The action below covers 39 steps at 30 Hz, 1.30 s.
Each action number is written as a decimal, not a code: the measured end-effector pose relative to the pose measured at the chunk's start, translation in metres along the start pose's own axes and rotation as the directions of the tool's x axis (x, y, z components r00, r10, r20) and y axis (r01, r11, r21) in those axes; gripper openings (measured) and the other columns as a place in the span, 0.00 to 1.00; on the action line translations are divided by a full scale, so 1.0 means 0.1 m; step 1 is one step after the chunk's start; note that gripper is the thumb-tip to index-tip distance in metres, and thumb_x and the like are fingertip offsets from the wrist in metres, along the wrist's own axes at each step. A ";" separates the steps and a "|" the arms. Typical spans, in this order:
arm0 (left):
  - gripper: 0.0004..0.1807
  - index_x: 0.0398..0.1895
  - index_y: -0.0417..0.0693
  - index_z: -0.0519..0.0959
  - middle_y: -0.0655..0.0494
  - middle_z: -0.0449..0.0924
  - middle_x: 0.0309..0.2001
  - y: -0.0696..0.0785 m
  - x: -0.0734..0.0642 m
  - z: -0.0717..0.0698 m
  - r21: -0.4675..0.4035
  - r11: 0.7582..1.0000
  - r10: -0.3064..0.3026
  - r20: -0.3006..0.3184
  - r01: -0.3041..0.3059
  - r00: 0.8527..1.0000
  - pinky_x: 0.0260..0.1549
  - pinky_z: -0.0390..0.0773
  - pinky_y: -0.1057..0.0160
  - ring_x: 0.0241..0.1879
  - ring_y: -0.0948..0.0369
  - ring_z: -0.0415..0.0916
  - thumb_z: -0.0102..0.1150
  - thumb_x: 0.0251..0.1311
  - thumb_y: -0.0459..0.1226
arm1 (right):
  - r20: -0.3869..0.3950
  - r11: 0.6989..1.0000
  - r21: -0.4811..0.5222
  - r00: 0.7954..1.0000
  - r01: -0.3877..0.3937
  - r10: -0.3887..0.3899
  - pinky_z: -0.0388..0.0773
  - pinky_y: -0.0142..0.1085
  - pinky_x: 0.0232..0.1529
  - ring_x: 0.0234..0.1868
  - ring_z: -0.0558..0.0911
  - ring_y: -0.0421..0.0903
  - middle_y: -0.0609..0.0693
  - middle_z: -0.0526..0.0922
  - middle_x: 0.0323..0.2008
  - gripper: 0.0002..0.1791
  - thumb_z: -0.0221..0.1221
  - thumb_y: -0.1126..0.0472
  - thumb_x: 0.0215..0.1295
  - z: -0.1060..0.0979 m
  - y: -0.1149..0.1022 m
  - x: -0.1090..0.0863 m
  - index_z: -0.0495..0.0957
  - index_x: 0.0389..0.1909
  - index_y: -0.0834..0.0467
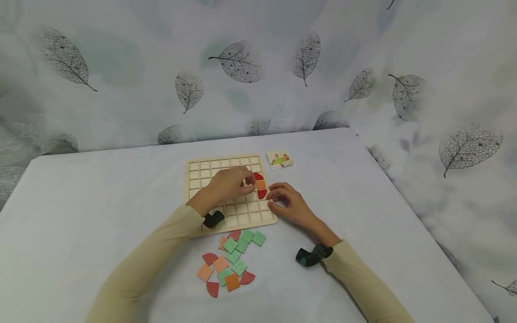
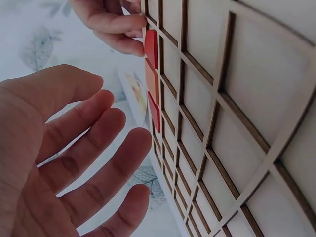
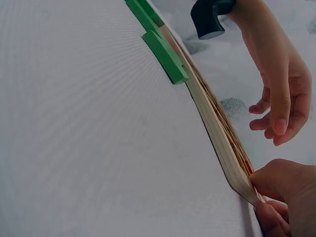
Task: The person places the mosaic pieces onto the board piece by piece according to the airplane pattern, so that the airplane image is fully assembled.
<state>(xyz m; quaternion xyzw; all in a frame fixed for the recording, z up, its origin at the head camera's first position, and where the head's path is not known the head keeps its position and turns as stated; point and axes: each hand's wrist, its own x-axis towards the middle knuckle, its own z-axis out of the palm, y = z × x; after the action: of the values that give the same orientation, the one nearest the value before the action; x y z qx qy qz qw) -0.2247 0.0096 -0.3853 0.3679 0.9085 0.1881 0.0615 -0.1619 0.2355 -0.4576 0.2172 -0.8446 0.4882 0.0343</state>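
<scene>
My left hand (image 1: 232, 183) hovers over the wooden grid board (image 1: 242, 220), its fingers loosely bent, with nothing in its grasp. In the left wrist view that hand's palm and spread fingers (image 2: 94, 197) show beside the board's cells. Fingertips of my right hand (image 1: 294, 207) touch the board's right edge, relaxed and slightly bent. Along that edge sit a red quarter-circle tile (image 1: 258, 176), an orange square tile (image 1: 261, 184) and another red quarter-circle tile (image 1: 262, 194), each in a cell. The right wrist view shows the right thumb (image 3: 276, 177) against the board's rim.
A small pattern card (image 1: 279, 159) lies beyond the board's far right corner. In front of the board is a loose scatter of green squares (image 1: 239, 268), orange squares (image 1: 205, 272) and red quarter-circles (image 1: 212, 289). All rest on a white-covered table (image 1: 81, 215); leaf-patterned cloth hangs behind.
</scene>
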 end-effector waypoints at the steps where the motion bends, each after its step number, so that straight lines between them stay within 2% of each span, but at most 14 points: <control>1: 0.07 0.37 0.51 0.82 0.58 0.80 0.37 0.01 -0.02 0.00 0.000 1.000 0.003 0.000 -0.003 1.000 0.32 0.75 0.62 0.32 0.62 0.75 0.58 0.65 0.42 | 0.000 1.000 -0.001 1.000 -0.006 0.006 0.78 0.36 0.50 0.46 0.80 0.50 0.59 0.75 0.54 0.08 0.65 0.69 0.60 0.00 0.00 0.00 0.81 0.41 0.63; 5: 0.06 0.36 0.51 0.82 0.59 0.80 0.37 0.04 -0.11 -0.01 -0.002 1.000 0.011 -0.008 -0.011 1.000 0.31 0.74 0.64 0.32 0.63 0.75 0.58 0.65 0.42 | -0.001 1.000 -0.005 1.000 -0.018 0.018 0.77 0.36 0.50 0.46 0.80 0.51 0.60 0.75 0.54 0.08 0.65 0.69 0.60 0.00 0.01 0.00 0.81 0.41 0.62; 12: 0.06 0.35 0.52 0.82 0.61 0.79 0.36 0.06 -0.23 0.01 -0.008 0.999 0.037 -0.031 -0.037 0.999 0.29 0.73 0.65 0.28 0.65 0.73 0.59 0.65 0.43 | -0.011 1.000 0.000 1.000 -0.003 0.003 0.78 0.44 0.50 0.46 0.80 0.53 0.61 0.76 0.54 0.08 0.65 0.69 0.61 0.00 0.00 -0.01 0.81 0.41 0.63; 23: 0.06 0.33 0.52 0.84 0.62 0.80 0.33 0.10 -0.46 0.02 -0.021 0.997 0.070 -0.051 -0.071 0.996 0.26 0.72 0.67 0.26 0.67 0.72 0.61 0.63 0.42 | 0.000 1.000 -0.012 1.000 0.001 -0.001 0.77 0.36 0.50 0.47 0.80 0.51 0.60 0.75 0.54 0.08 0.65 0.69 0.60 -0.01 -0.01 -0.01 0.81 0.41 0.63; 29: 0.07 0.35 0.53 0.85 0.64 0.79 0.32 0.10 -0.58 0.05 -0.042 0.997 0.062 -0.023 -0.063 0.998 0.31 0.73 0.68 0.31 0.67 0.75 0.61 0.63 0.43 | 0.010 1.000 -0.006 1.000 0.001 -0.001 0.77 0.35 0.50 0.48 0.79 0.51 0.60 0.75 0.54 0.08 0.64 0.69 0.60 -0.01 0.00 -0.02 0.80 0.41 0.63; 35: 0.06 0.37 0.53 0.84 0.66 0.79 0.32 0.04 -0.65 0.06 -0.083 0.991 0.110 0.011 -0.109 0.994 0.29 0.72 0.70 0.29 0.71 0.73 0.61 0.63 0.42 | 0.011 1.000 0.003 1.000 0.004 -0.004 0.77 0.37 0.50 0.48 0.79 0.53 0.60 0.75 0.54 0.08 0.64 0.69 0.61 -0.02 0.01 -0.02 0.80 0.42 0.64; 39: 0.05 0.38 0.53 0.85 0.67 0.80 0.34 0.00 -0.69 0.05 -0.125 0.982 0.151 0.056 -0.143 0.987 0.31 0.73 0.69 0.30 0.72 0.73 0.62 0.63 0.40 | 0.010 1.000 0.010 1.000 0.013 -0.013 0.77 0.37 0.50 0.48 0.79 0.53 0.61 0.74 0.54 0.08 0.64 0.69 0.61 -0.02 0.01 -0.02 0.80 0.42 0.64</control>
<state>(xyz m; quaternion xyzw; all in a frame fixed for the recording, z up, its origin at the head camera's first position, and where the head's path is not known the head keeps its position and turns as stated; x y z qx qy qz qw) -0.1739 -0.0368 -0.3919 0.4354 0.8634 0.2347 0.0993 -0.1606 0.2381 -0.4581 0.2256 -0.8409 0.4909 0.0320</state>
